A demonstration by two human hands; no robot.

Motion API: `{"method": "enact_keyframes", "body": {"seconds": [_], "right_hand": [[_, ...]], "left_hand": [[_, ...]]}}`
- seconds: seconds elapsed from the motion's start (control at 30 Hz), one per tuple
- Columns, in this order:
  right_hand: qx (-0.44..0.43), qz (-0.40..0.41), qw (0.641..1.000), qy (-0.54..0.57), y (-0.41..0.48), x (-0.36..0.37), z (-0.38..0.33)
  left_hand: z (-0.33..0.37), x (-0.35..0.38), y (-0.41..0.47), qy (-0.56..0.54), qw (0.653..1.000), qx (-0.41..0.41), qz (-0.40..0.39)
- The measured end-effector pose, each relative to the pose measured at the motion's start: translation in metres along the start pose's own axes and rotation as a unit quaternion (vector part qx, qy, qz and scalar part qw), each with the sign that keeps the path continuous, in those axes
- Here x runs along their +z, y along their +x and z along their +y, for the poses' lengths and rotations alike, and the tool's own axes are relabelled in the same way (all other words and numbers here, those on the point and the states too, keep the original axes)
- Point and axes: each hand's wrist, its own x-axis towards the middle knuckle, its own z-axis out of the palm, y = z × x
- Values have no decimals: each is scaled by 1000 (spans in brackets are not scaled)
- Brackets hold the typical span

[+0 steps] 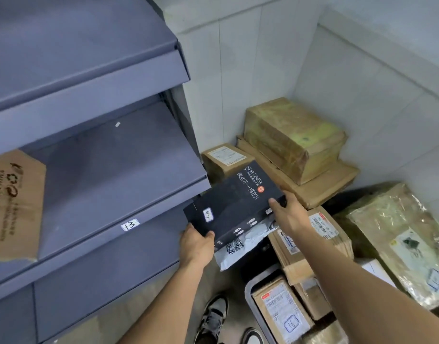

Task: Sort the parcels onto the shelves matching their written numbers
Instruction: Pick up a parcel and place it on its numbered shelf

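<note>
I hold a black hair-drier box (234, 206) in the air with both hands, just right of the grey shelf unit (109, 170). A small white sticker (208, 215) with a handwritten number sits on the box's top. My left hand (196, 244) grips the near left corner. My right hand (289, 212) grips the right end. The shelf edge beside the box carries a white label (130, 224) reading 13. A brown cardboard parcel (13, 204) lies at the left of that shelf.
Several parcels are piled on the floor by the tiled corner: a taped brown box (295, 137), a small carton (226, 158), a grey mailer bag (240, 247), a labelled carton (283, 311) and a film-wrapped parcel (407, 244). My shoes (213, 319) stand below.
</note>
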Motion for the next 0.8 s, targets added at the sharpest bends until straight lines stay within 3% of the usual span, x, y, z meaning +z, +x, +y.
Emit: {"method": "enact_keyframes", "body": {"seconds": [0.5, 0.8], "right_hand": [[-57, 64, 991, 98, -81, -89, -19], [-136, 131, 953, 239, -158, -165, -53]], "left_hand": [[35, -10, -115, -62, 998, 21, 12], [81, -59, -194, -138, 986, 93, 19]]}}
